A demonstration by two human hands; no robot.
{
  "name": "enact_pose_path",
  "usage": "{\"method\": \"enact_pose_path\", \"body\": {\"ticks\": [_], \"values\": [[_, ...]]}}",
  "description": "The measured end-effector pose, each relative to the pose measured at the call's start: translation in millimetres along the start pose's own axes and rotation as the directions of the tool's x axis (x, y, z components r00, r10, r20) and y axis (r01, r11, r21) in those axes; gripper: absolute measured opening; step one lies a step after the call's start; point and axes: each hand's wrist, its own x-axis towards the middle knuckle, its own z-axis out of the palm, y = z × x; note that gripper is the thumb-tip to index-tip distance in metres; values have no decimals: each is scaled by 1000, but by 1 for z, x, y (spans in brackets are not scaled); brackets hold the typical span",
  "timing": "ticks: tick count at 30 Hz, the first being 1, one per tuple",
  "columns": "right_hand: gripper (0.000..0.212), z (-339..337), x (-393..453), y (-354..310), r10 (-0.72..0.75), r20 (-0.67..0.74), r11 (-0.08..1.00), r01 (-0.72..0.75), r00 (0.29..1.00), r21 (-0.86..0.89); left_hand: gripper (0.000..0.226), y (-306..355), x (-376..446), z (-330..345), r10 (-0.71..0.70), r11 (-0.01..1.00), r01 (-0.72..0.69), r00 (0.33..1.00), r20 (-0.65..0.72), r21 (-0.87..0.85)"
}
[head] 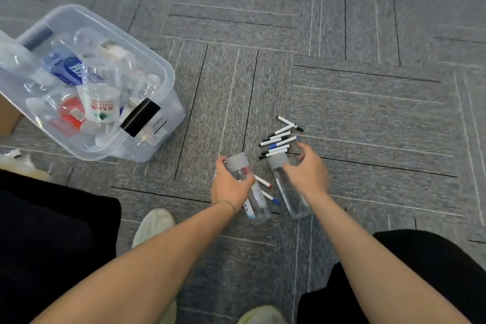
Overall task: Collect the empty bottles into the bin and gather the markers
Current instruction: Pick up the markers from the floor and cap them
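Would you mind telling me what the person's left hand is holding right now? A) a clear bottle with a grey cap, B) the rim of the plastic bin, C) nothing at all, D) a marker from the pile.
A: the left hand has its fingers curled round a clear bottle with a grey cap, just above the carpet, well apart from the plastic bin.

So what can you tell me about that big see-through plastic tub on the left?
The clear plastic storage bin is rectangular with rounded corners and a thick rim, lidless, and stands on the grey carpet tiles at the left. It appears tilted in this wide view. It is heaped with empty plastic bottles, mostly transparent, some with blue, red or white labels, one with a black band. Neither hand touches it.
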Motion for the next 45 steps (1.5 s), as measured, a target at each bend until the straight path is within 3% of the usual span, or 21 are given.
{"method": "enact_pose_path", "body": {"ticks": [3,6,10,12,16,18,22,24,26,28,33,39,42,45], "values": [[90,4,-3,1,42,49,969,-28,998,-244,82,20,4,-11,60,996,-60,998,-4,-68],[105,14,-4,7,90,138,939,-38,986,-342,83,33,7,-19,101,990,-100,995,0,-101],[86,21,-2,14,146,181,924,-69,973,-375,90,49,2,-25,130,981,-127,991,16,-146],[76,17,-2,1,128,192,952,-66,973,-298,95,57,-2,-32,129,971,-121,991,25,-204],[55,-4,9,-60,-2,147,998,-6,989,55,95,81,-2,-59,192,955,-196,981,-41,-222],[58,-20,14,-103,-88,116,980,65,989,188,92,97,-3,-84,240,939,-252,968,-78,-234],[75,-39,27,-183,-246,48,935,224,968,275,91,135,-3,-166,380,892,-404,913,-149,-202],[67,-45,25,-221,-333,43,905,306,942,297,89,151,1,-220,412,878,-451,883,-227,-161],[45,-49,12,-261,-401,66,870,357,914,341,85,157,6,-275,373,892,-429,876,-305,-140],[36,-45,1,-294,-465,109,833,393,879,389,78,154,14,-325,292,922,-362,885,-362,-140],[75,-16,-12,-354,-538,183,797,425,823,430,77,120,20,-406,76,964,-162,927,-368,-210],[58,9,-24,-411,-589,252,773,444,768,454,74,74,38,-423,-127,966,65,962,-240,-251],[63,20,-23,-438,-592,278,775,440,757,454,73,61,44,-430,-167,963,118,967,-194,-240],[68,33,-26,-467,-600,311,783,463,737,416,55,52,50,-437,-182,963,132,961,-207,-234]]}}
